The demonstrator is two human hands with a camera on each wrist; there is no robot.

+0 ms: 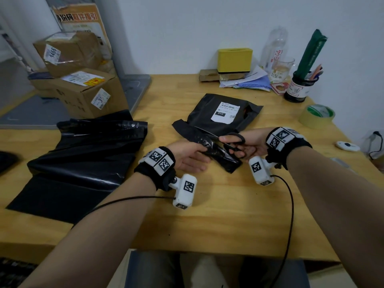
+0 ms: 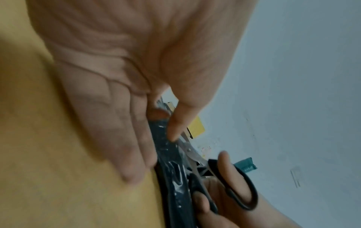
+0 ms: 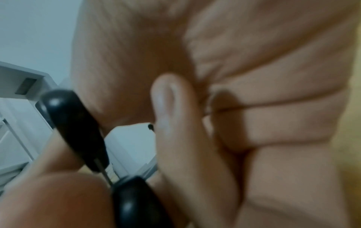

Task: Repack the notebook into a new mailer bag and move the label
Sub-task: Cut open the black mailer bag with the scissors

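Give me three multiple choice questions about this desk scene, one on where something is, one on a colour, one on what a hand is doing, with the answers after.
1. Where does the white label sit?
A. On the black mailer bag on the table
B. On the roll of tape
C. On the yellow box

2. What colour are the handles of the scissors?
A. Red
B. Black
C. Yellow

3. What is the left hand doing?
A. Lying flat and empty on the table
B. Lifting a cardboard box
C. Pinching the end of the black mailer bag near the blades

Answers:
1. A, the head view shows the label stuck on the bag's upper face.
2. B, both loops around the right hand fingers are black.
3. C, the left wrist view shows thumb and fingers pinching the black plastic beside the blades.
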